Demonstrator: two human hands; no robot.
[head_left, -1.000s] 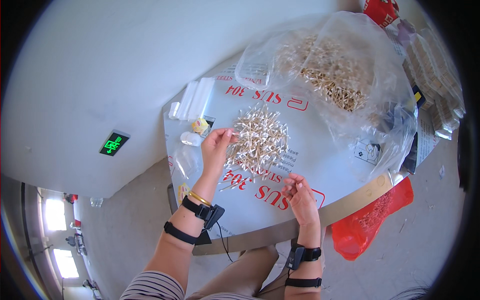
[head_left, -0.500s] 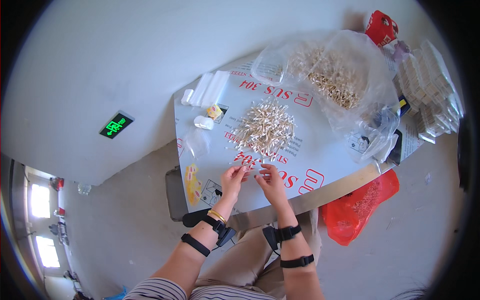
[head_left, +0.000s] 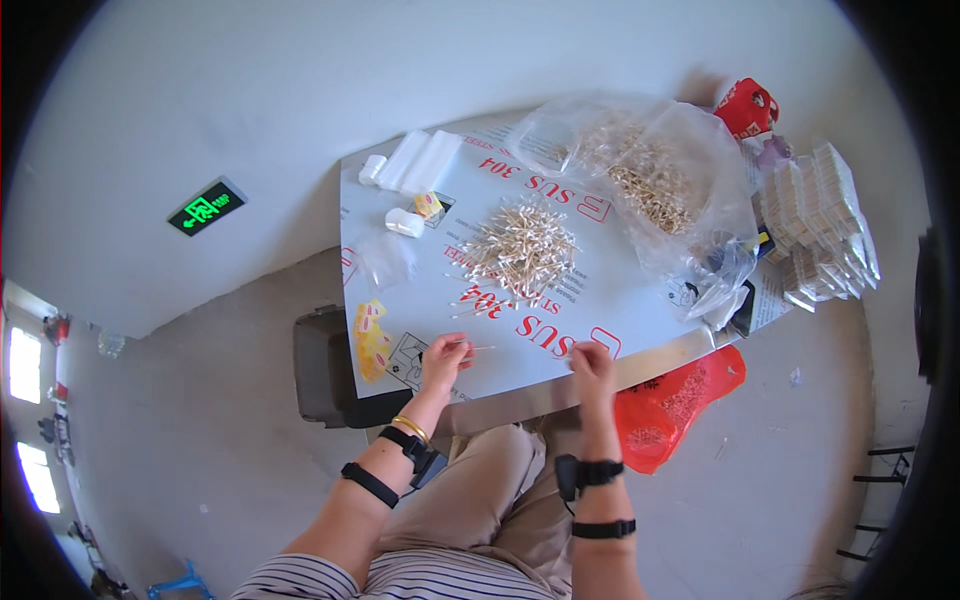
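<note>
A loose heap of cotton swabs [head_left: 525, 250] with white tips and pale sticks lies on the middle of the table [head_left: 450, 310]. My left hand [head_left: 446, 364] is closed near the table's front edge, pinching cotton swabs [head_left: 482, 348] whose ends stick out to the right. My right hand [head_left: 593, 370] is well apart from it, farther right over the front edge. Its fingers are pressed together; a tiny pale bit shows at the tips, too small to name. A few single swabs lie between the heap and my left hand.
A big clear bag of cotton swabs [head_left: 650, 190] stands at the back right, beside stacked clear packs [head_left: 815, 220]. White plastic rolls [head_left: 420, 162], a white cylinder [head_left: 404, 222] and yellow labels [head_left: 371, 345] lie at left. A red bag [head_left: 675, 410] lies below the right edge.
My hands were close together in front of the heap; now they are apart, the right one drawn away to the right. The whole view has shifted somewhat.
</note>
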